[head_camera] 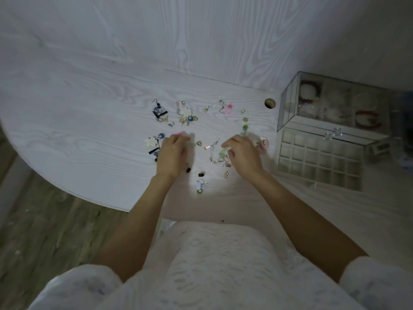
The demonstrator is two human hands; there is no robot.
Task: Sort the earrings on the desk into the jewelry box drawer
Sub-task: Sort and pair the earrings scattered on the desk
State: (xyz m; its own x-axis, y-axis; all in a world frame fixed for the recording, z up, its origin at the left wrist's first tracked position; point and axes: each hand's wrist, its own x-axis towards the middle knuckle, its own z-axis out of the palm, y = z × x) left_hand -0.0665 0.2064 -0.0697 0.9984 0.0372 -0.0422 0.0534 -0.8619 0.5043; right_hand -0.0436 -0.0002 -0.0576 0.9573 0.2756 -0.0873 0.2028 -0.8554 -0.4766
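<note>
Your left hand (172,153) pinched a pale earring; your right hand (242,153) curled over a green earring (223,151) on the table (89,130).

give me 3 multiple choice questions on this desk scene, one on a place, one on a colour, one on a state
1. Where is the jewelry box from the scattered earrings?
A. the person's right
B. the person's left
C. on the floor

2. What colour is the flower earring near the desk's cable hole?
A. black
B. pink
C. orange

3. What state is the gridded drawer?
A. shut
B. lifted off the desk
C. pulled out

Answers: 1 A, it stands past the right hand. 2 B, its petals are bright pink. 3 C, its compartments lie exposed in front of the box.
</note>
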